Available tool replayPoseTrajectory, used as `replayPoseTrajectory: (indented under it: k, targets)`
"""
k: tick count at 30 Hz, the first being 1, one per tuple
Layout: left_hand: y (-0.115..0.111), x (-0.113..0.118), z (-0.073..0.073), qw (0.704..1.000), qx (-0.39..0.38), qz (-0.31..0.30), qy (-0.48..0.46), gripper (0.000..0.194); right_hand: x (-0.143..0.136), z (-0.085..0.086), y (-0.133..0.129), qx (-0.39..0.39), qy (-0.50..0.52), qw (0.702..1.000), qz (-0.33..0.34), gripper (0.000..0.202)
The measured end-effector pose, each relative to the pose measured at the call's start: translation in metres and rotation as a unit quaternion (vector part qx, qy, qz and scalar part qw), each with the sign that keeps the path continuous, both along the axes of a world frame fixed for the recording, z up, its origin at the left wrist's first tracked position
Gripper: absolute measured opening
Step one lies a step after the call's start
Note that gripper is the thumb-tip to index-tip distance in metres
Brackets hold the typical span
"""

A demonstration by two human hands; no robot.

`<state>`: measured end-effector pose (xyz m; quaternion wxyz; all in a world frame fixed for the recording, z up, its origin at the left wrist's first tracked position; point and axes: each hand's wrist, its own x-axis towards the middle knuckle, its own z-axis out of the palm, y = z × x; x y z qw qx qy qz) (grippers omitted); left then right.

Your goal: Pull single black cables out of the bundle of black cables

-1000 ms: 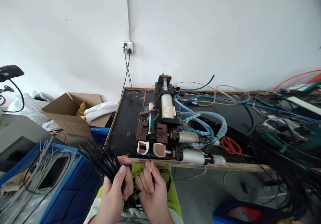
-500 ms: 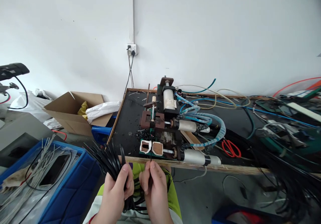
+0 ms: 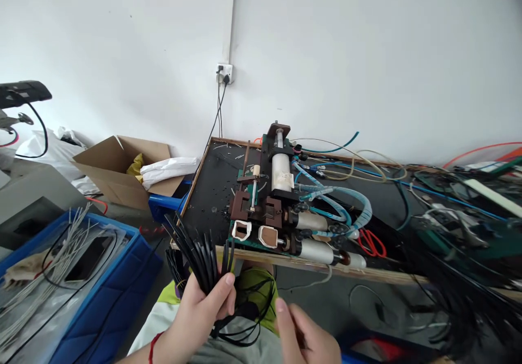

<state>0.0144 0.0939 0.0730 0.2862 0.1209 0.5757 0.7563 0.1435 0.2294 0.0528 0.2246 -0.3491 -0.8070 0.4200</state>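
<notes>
Head view: black-topped bench [image 3: 212, 190] against white wall [image 3: 367, 54], machine [image 3: 277, 201] aboard.

The left hand [image 3: 199, 312] grips a fanned bundle of black cables [image 3: 196, 252], just off the near edge of the worktop [image 3: 212, 201]. The right hand [image 3: 305, 337] hovers beside it with fingers loose (holding nothing that shows). A pneumatic machine [image 3: 273, 206] stands near the worktop's near left corner, with red scissors [image 3: 371, 242] to its right.
</notes>
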Motion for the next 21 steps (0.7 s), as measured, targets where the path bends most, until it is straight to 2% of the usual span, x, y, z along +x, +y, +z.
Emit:
replayPoseTrajectory:
  k: [3,5,6,8,10,12,14,17,21]
  targets:
    - [0.002,0.007,-0.007,0.999,-0.004,-0.027,-0.019,0.058,-0.036,0.031,-0.021,-0.099,0.118,0.983,0.101,0.037]
    - [0.001,0.01,-0.012,0.999,-0.009,-0.022,-0.035,0.057,-0.054,0.041,-0.03,-0.151,0.154,0.965,0.149,0.034]
    - [0.001,0.01,-0.013,0.999,-0.013,-0.015,-0.035,0.057,-0.06,0.042,-0.033,-0.171,0.173,0.958,0.153,0.035]
    - [-0.001,0.006,-0.011,1.0,-0.017,0.017,-0.009,0.056,-0.064,0.037,-0.033,-0.188,0.224,0.95,0.108,0.036]
    - [-0.002,0.001,-0.005,0.996,-0.018,0.076,0.047,0.055,-0.063,0.028,-0.033,-0.173,0.281,0.943,0.047,0.031]
    - [-0.002,-0.004,0.001,0.988,-0.026,0.124,0.089,0.058,-0.059,0.021,-0.035,-0.161,0.299,0.94,0.016,0.032]
    - [-0.002,-0.006,0.003,0.988,-0.024,0.134,0.077,0.06,-0.058,0.016,-0.04,-0.162,0.262,0.951,0.033,0.034]
    - [0.001,-0.005,-0.001,0.993,0.001,0.118,-0.008,0.05,-0.059,0.015,-0.048,-0.137,0.195,0.967,0.087,0.035]
    - [0.003,-0.005,-0.005,0.99,-0.007,0.13,-0.052,0.054,-0.057,0.011,-0.047,-0.155,0.174,0.962,0.139,0.038]
